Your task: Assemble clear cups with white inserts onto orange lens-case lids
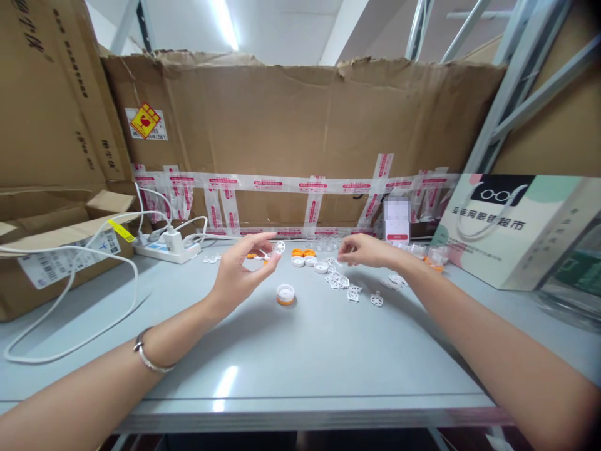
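Two bare forearms, the left (98, 382) ringed by a silver-toned bracelet (154, 358), reach over a pale table (282, 366). A round white-and-orange container (285, 295) sits on the tabletop, below and just right of the left hand's grip. Loose white openwork pieces (353, 294) lie scattered below and around the right hand's fingertips. The left hand (235, 269) grasps a small white perforated part (280, 247) between thumb and forefinger; the right hand (369, 250) has its fingertips drawn together, though whether they hold anything cannot be told. White round caps (321, 267) and orange rings (297, 253) stand between the two grips. Left of the left hand is a white power strip (176, 252); beyond the right, a phone (397, 220) stands upright before a taped cardboard wall (300, 131).
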### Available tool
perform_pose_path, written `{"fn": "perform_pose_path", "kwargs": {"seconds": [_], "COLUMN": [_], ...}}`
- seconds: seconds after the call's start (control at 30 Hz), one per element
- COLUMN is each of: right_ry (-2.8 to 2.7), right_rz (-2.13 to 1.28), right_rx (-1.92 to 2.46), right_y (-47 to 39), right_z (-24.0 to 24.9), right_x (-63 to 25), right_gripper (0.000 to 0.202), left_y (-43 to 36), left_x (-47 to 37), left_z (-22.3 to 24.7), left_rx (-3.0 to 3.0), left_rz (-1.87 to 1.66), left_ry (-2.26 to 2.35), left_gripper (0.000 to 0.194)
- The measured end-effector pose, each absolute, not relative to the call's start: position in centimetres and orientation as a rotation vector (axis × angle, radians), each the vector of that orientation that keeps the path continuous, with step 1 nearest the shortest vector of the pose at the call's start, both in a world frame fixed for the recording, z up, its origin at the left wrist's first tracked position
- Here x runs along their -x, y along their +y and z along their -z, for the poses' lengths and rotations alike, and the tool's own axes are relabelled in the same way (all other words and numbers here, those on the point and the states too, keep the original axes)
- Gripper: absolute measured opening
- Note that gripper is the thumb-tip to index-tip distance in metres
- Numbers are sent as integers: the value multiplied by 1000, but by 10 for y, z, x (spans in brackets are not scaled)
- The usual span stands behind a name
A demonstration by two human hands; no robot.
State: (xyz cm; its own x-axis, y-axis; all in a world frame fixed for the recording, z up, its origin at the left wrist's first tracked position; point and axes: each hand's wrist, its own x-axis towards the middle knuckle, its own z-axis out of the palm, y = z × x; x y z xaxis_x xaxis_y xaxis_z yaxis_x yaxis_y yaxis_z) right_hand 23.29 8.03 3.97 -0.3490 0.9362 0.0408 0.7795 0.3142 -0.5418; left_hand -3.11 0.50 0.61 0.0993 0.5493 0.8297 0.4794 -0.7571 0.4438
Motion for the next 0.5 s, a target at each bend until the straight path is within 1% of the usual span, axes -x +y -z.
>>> {"fn": "perform_pose_path", "kwargs": {"seconds": [0.1, 0.2, 0.33, 0.5], "right_ry": [-1916, -1735, -1616, -1501], "right_rz": [-787, -993, -1234, -1394], "right_rx": [1155, 932, 765, 677], "right_y": [60, 35, 12, 8], "right_z": [-42, -38, -29, -25], "right_x": [-205, -172, -148, -147], "right_gripper": [15, 22, 28, 22], "left_y": [2, -2, -4, -4], "left_x": [29, 26, 23, 23], "left_z": [-7, -8, -7, -7], "left_rx": [-2419, -2546, -2626, -2662], "left_rz": [-1774, -1737, -1735, -1764], "left_ry": [1018, 959, 886, 823], "left_gripper": [23, 17, 18, 22]}}
